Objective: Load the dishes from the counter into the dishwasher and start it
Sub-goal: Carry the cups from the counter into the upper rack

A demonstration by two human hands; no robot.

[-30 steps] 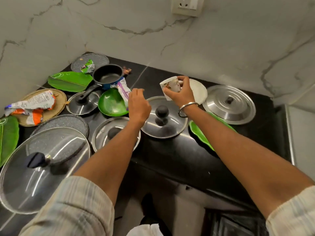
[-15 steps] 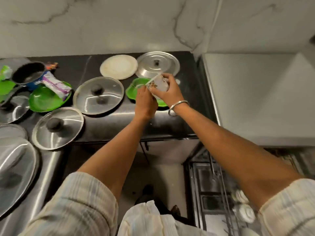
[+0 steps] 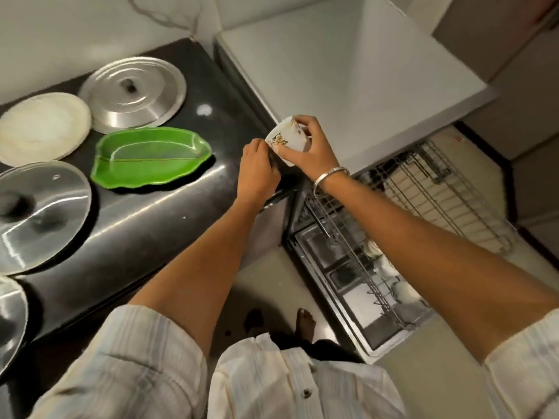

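My right hand (image 3: 316,148) grips a white cup with a flower print (image 3: 287,139), tilted on its side above the right end of the black counter (image 3: 136,237). My left hand (image 3: 257,170) meets the cup at its rim, fingers curled against it. Right below, the dishwasher stands open with its upper wire rack (image 3: 438,201) pulled out. Small white cups (image 3: 399,290) sit low in the dishwasher. On the counter lie a green leaf-shaped plate (image 3: 151,157), a steel lid (image 3: 133,93), a white plate (image 3: 42,128) and a glass lid (image 3: 39,216).
The dishwasher's white top (image 3: 348,71) adjoins the counter's right end. Its lowered door (image 3: 348,285) juts over the floor beside my bare feet (image 3: 305,323). Another lid (image 3: 9,322) shows at the left edge.
I have turned right and carried the cup from over the counter's middle to its right end by the dishwasher. My left hand came up to the cup and stays on it.
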